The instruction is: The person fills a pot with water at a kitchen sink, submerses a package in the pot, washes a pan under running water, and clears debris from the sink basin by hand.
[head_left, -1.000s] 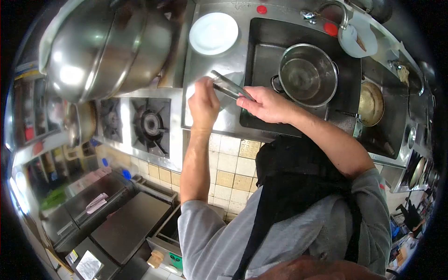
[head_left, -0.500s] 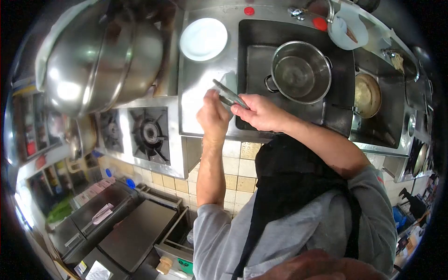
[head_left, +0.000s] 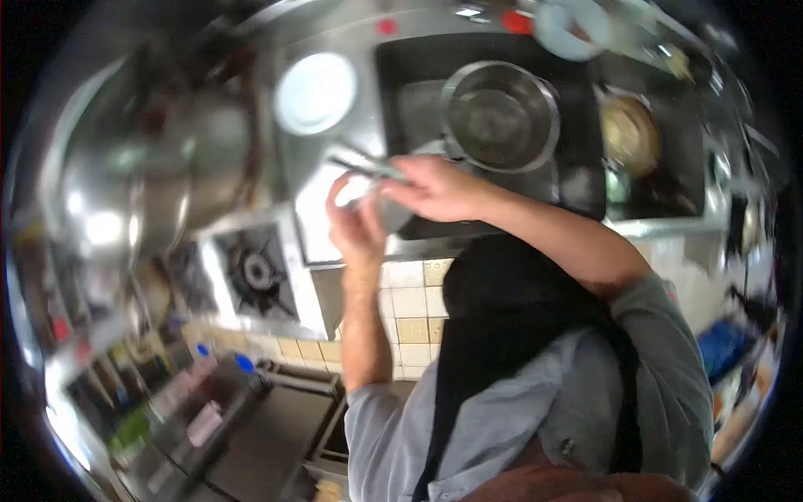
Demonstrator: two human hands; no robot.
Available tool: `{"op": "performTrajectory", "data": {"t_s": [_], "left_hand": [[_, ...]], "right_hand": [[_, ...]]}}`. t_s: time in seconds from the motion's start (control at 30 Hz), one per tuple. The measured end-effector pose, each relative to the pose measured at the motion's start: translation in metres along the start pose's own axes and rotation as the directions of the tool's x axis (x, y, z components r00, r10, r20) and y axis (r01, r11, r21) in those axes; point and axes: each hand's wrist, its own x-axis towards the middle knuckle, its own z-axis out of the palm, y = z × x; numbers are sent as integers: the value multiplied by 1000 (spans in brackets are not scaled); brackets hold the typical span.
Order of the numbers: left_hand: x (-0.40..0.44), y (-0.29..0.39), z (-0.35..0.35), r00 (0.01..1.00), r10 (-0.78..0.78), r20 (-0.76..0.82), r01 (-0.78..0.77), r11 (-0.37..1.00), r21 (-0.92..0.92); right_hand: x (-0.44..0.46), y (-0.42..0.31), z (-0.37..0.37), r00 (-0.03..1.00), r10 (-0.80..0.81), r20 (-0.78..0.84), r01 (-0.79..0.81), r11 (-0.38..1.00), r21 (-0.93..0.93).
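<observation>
My right hand (head_left: 435, 188) is closed around one end of a long, slim metal utensil (head_left: 364, 161). Motion blur hides its exact kind. It points up and left over the steel counter. Just below the utensil is my left hand (head_left: 358, 226), its thumb and fingers apart and curved, with the bright counter showing between them. Whether its fingertips touch the utensil I cannot tell. A white plate (head_left: 316, 94) lies on the counter (head_left: 293, 180) beyond my hands. To the right, a large steel pot (head_left: 452, 100) stands in the dark sink (head_left: 406, 63).
A second basin at the right holds a round pan (head_left: 631, 138). A white tub (head_left: 573, 29) and a red lid (head_left: 517, 23) sit behind the sink. Large steel bowls (head_left: 159, 159) rise at the left, above a gas burner (head_left: 258, 272).
My left hand has gone from closed at the utensil to fingers apart. My right hand keeps its grip. The view has shifted, so the sink and plate appear further left.
</observation>
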Motion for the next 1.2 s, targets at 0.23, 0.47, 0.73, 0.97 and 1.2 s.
{"op": "performTrajectory", "data": {"t_s": [0.23,0.47,0.73,0.97,1.2], "left_hand": [[7,31,-15,943,-209,260,206,978,40],[25,56,6,887,-208,413,-10,884,467],[66,55,37,864,119,490,-363,821,441],[89,72,78,807,274,524,-473,831,294],[50,72,113,746,227,626,-482,832,274]], "right_hand": [[-19,6,-8,1000,-11,1,11,999,-34],[-19,6,-5,998,-10,-61,7,999,-42],[-56,-5,-44,973,-30,-229,59,991,122],[-104,-12,-82,931,202,-304,-33,877,480],[-115,-20,-84,870,423,-252,-90,640,763]]}}
